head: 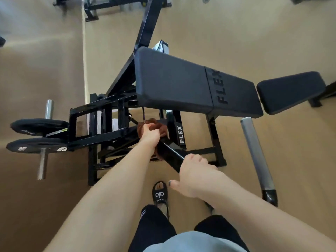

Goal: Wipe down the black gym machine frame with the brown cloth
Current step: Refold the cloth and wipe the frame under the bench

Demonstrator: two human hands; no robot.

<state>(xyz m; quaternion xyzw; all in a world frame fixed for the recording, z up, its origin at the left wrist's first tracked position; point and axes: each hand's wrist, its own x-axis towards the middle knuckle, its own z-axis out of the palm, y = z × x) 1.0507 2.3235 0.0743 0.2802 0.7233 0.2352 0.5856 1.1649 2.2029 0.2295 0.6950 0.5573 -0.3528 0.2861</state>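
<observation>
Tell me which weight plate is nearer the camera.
The lower plate, the one with white lettering on its face and a steel peg sticking out toward the camera. The other plate sits above it in the picture, farther away, by the upright steel peg.

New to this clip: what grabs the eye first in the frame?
The long black pad marked FLEX fills the centre right, with the black frame beneath it. Below the pad, the left hand presses the brown cloth onto a frame bar, while the right hand rests on the same bar's near end. Two black weight plates sit at the far left.
</observation>
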